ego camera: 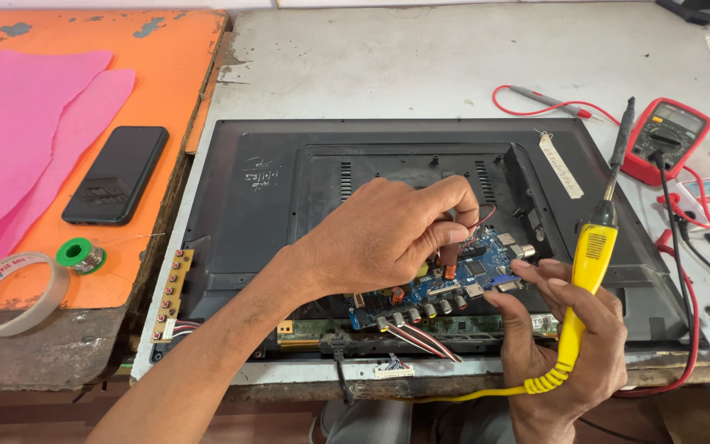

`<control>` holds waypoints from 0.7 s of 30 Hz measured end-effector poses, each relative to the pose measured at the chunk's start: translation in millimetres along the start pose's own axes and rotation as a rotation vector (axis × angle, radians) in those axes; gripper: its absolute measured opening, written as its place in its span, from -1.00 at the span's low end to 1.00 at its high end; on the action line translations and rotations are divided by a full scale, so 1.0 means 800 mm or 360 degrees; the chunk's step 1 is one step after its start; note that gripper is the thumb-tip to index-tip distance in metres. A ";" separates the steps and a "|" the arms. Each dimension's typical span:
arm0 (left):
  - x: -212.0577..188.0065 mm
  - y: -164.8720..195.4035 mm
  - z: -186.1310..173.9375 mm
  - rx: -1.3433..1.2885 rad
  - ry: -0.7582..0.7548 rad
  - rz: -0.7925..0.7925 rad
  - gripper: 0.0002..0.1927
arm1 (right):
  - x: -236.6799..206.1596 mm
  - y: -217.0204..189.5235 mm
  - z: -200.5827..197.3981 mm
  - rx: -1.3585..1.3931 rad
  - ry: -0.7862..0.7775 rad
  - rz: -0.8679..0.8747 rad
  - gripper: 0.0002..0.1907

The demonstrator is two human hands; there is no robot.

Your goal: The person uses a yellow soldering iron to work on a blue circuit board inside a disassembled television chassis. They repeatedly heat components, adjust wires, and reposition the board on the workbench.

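Grey scuffed desk carrying black flat-screen television back; centre frame, left hand pinching thin red wires over small blue circuit board, right hand clasping yellow soldering iron, fingertips steadying board; seemingly light, stiff, fragile, best held by edges.

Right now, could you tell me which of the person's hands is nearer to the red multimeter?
The right hand. It holds the yellow soldering iron just below and left of the red multimeter; the left hand is farther left, over the blue circuit board.
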State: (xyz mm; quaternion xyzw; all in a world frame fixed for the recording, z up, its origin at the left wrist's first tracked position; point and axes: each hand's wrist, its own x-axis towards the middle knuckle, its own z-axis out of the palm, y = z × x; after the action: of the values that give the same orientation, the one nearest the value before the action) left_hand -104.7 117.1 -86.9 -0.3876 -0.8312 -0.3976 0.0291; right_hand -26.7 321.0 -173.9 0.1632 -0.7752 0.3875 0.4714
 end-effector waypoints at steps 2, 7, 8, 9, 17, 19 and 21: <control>0.001 -0.003 0.000 -0.0063 0.0024 0.0058 -0.88 | 0.000 0.000 0.001 0.0025 0.0007 0.0007 -0.48; 0.001 -0.005 0.001 -0.0144 0.0021 0.0034 -0.88 | -0.001 -0.001 0.003 0.0062 0.0010 0.0038 -0.49; 0.001 -0.005 0.001 -0.0108 0.0023 0.0031 -0.88 | -0.001 -0.001 0.002 0.0048 0.0005 0.0035 -0.49; 0.002 -0.004 0.001 -0.0071 0.0025 0.0027 -0.88 | -0.001 -0.001 0.002 0.0042 0.0004 0.0034 -0.49; 0.001 0.001 -0.004 -0.0046 0.0029 0.0031 -0.88 | 0.003 -0.003 0.000 0.0014 -0.0006 0.0013 -0.48; 0.001 0.001 -0.004 -0.0052 0.0032 0.0042 -0.88 | 0.002 -0.003 0.000 0.0048 -0.0001 0.0032 -0.50; 0.001 0.001 -0.005 -0.0072 0.0039 0.0059 -0.88 | 0.001 -0.002 0.000 0.0044 -0.0004 0.0035 -0.50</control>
State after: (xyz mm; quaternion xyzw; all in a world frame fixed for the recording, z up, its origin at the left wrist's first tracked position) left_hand -105.9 115.5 -83.6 -0.3985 -0.8143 -0.4203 0.0377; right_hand -26.2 319.9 -172.6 0.1616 -0.7721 0.4031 0.4640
